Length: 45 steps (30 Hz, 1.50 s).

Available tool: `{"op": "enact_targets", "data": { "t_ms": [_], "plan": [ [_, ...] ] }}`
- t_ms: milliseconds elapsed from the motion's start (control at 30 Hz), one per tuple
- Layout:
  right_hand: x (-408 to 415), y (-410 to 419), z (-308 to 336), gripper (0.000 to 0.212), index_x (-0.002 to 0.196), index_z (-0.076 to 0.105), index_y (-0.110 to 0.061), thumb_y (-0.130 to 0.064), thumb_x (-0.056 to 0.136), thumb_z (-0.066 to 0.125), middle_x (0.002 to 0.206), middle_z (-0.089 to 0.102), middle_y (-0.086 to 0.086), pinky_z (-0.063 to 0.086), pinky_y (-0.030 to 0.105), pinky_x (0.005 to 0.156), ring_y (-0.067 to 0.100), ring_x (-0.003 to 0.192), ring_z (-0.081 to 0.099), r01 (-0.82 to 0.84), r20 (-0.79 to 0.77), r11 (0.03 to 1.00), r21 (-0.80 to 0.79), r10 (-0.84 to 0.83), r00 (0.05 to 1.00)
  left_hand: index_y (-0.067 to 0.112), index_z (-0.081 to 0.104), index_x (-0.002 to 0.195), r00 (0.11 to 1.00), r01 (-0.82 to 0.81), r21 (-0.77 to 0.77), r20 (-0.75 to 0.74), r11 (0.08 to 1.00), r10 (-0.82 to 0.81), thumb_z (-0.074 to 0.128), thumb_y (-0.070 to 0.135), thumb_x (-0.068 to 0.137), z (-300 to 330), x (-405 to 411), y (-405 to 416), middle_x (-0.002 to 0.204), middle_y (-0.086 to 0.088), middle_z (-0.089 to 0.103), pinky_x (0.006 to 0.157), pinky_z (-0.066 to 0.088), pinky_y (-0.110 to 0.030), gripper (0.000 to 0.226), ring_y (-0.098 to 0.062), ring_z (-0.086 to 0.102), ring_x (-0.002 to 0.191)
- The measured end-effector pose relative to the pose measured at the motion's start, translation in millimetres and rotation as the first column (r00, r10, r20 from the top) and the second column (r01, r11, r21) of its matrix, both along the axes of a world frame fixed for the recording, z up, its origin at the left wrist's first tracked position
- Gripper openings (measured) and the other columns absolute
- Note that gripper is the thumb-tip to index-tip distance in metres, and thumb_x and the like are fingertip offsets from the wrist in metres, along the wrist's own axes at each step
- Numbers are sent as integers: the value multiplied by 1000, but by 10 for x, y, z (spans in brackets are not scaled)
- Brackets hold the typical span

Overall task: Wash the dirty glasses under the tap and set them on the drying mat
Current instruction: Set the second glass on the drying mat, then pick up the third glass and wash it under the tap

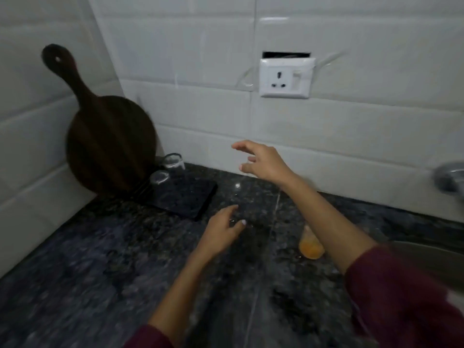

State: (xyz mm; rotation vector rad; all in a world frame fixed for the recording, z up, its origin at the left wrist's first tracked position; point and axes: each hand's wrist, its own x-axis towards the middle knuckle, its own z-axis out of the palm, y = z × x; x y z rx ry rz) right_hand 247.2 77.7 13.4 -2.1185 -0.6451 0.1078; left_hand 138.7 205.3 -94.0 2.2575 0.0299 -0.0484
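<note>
A dark drying mat (190,202) lies on the counter by the back wall. Two clear glasses stand upside down at its far left, one (173,160) behind the other (159,177). A glass with orange residue (311,247) stands on the counter, partly hidden by my right forearm. My right hand (263,162) hovers above the counter near the wall, fingers spread, holding nothing. My left hand (223,229) is low over the counter, right of the mat, with thumb and fingers curved. A faint glint (237,185) shows just above it. The blur hides whether a clear glass is there.
A round dark wooden board (108,136) leans in the left corner behind the mat. A white wall socket (286,77) sits on the tiles. The metal tap (449,179) and the sink rim (426,254) are at the right edge. The counter is dark speckled stone (100,259).
</note>
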Motion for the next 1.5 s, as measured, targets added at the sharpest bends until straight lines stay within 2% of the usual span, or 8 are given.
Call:
{"op": "enact_targets", "data": {
  "t_ms": [333, 433, 567, 800, 967, 1100, 1267, 1500],
  "plan": [
    [-899, -2065, -104, 39, 113, 62, -15, 8, 83, 53, 115, 65, 4, 44, 28, 102, 14, 109, 60, 417, -108, 906, 74, -409, 906, 17, 24, 148, 957, 239, -237, -109, 942, -270, 87, 29, 61, -233, 4, -1235, 145, 5, 35, 108, 32, -27, 108, -13, 33, 136],
    [-1075, -2374, -187, 39, 112, 62, -10, 12, 82, 51, 114, 65, 8, 45, 27, 99, 17, 107, 61, 480, -130, 872, 100, -466, 875, 15, 33, 141, 977, 201, -265, -16, 943, -213, 88, 20, 56, -216, 57, -1551, 134, 2, 47, 94, 39, -19, 101, -14, 46, 124],
    [-1257, -2671, -250, 38, 112, 62, -9, 13, 83, 50, 111, 64, 6, 45, 26, 96, 15, 106, 60, 496, -158, 859, 125, -477, 865, 8, 41, 137, 1000, 6, -278, 3, 960, -6, 88, 17, 63, -270, 110, -1799, 134, -9, 52, 98, 44, -36, 88, -26, 50, 123],
    [-1472, -3275, -357, 36, 109, 63, -8, 12, 82, 50, 108, 67, 7, 46, 30, 99, 19, 107, 62, 582, -159, 797, 159, -562, 812, 15, 52, 102, 981, -130, -309, 95, 942, 167, 84, 10, 67, -114, -32, -1856, 103, -4, 57, 74, 40, -29, 48, -23, 55, 99],
    [-1385, -3712, -354, 39, 123, 55, -7, 1, 85, 50, 119, 63, 12, 46, 38, 91, 28, 107, 58, 766, 136, 643, -24, -757, 640, 16, 58, 105, 927, -214, -288, 242, 933, 287, 88, 24, 61, 469, -96, -1865, 101, -3, 65, 81, 51, -40, 54, -24, 62, 97],
    [-1046, -3862, -404, 43, 127, 39, 1, -18, 90, 49, 127, 50, 22, 42, 47, 90, 41, 115, 46, 760, 198, 573, -306, -743, 639, 17, 55, 123, 930, -111, -336, 296, 935, 217, 90, 24, 59, 948, -224, -2191, 114, 1, 64, 90, 50, -38, 74, -19, 60, 106],
    [-726, -3903, -360, 40, 124, 40, 1, -25, 94, 41, 119, 58, 24, 43, 41, 77, 41, 105, 57, 811, 84, 509, -288, -830, 551, 16, 54, 128, 976, 28, -349, 214, 937, 51, 90, 19, 56, 1066, -385, -2733, 113, -1, 68, 89, 53, -34, 81, -16, 64, 102],
    [-669, -3970, -439, 32, 114, 48, -2, -18, 96, 27, 111, 61, 25, 38, 39, 71, 41, 101, 57, 808, 238, 491, -326, -785, 572, 33, 59, 87, 982, 185, -294, 27, 938, -186, 90, 7, 53, 755, -375, -3305, 91, 3, 71, 79, 54, -31, 52, -15, 68, 87]
  ]
}}
